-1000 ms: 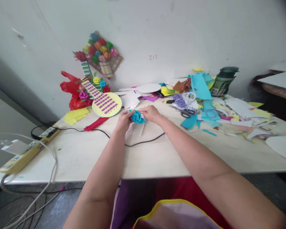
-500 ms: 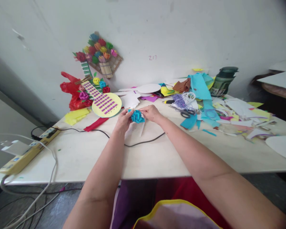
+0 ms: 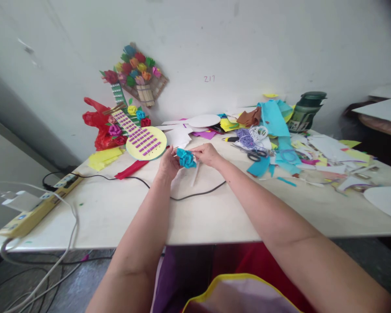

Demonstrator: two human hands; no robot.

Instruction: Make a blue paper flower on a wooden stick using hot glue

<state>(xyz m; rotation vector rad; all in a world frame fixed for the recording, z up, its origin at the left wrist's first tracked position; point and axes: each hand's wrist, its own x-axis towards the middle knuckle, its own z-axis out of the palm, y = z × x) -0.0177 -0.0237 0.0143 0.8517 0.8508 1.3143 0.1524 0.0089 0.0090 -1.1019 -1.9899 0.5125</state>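
A blue crepe-paper flower (image 3: pixel 186 158) is held between my two hands over the middle of the table. My left hand (image 3: pixel 170 162) is closed on the flower's left side. From the right, my right hand (image 3: pixel 206 154) pinches at the flower's edge with thumb and forefinger. Below the right fingers a thin whitish stick (image 3: pixel 195 174) slants down; whether the hand holds it is unclear. Left of the hands lies a round yellow board with a woven purple neck (image 3: pixel 146 143). A red paper strip (image 3: pixel 131 169) lies beside it.
Black-handled scissors (image 3: pixel 256 155), purple and white string (image 3: pixel 247 138), blue paper (image 3: pixel 273 118) and scraps cover the right side, with a green bottle (image 3: pixel 304 112) behind. A black cable (image 3: pixel 198 195) crosses the table near my forearms. A power strip (image 3: pixel 41 208) sits at the left edge.
The blue flower has turned and tilted slightly between my hands. My left fingers have shifted down and left around it; my right hand has barely moved.
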